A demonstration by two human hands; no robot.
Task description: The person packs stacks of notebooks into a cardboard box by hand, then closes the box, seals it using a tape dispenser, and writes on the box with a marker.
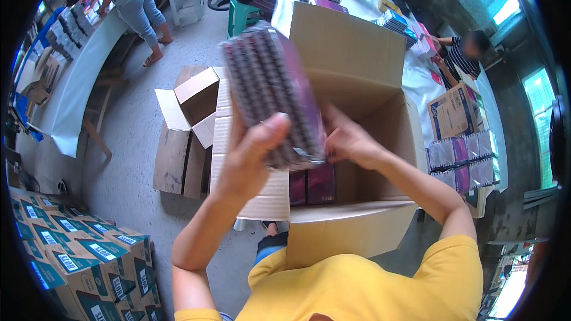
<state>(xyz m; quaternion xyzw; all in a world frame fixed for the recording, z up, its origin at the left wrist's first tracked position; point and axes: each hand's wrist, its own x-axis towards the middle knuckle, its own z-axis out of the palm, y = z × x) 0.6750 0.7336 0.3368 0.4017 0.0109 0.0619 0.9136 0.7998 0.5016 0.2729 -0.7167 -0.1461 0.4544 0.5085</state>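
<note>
1. Left hand (253, 154): clamped on the stack of spiral notebooks (273, 95). The thumb lies across the lower end of the coil-bound edges; the remaining fingers are mostly hidden by the stack.
2. Right hand (348, 139): positioned at the lower right side of the stack, fingers curled inward. Blur and overlap obscure the fingertips; whether they pinch the stack or only touch it cannot be told.
3. Stack: raised between the two hands, tilted, extending forward from the left thumb. Dark coils face the left-hand side; a purple cover faces the right-hand side.
4. Large cardboard box (351, 47): open beneath both hands, flaps folded outward. The left hand is above its left flap; the right hand is above its opening.
5. Purple notebooks (321, 184): lying inside the box, below the right hand and slightly to its left.
6. Small open carton (196, 98): left of the left hand and farther forward, apart from it.
7. Teal-and-brown cartons (89, 255): piled well apart from the left hand, to its lower left.
8. White-covered table (419, 86): right of the right hand, bearing notebook piles (467, 160).
</note>
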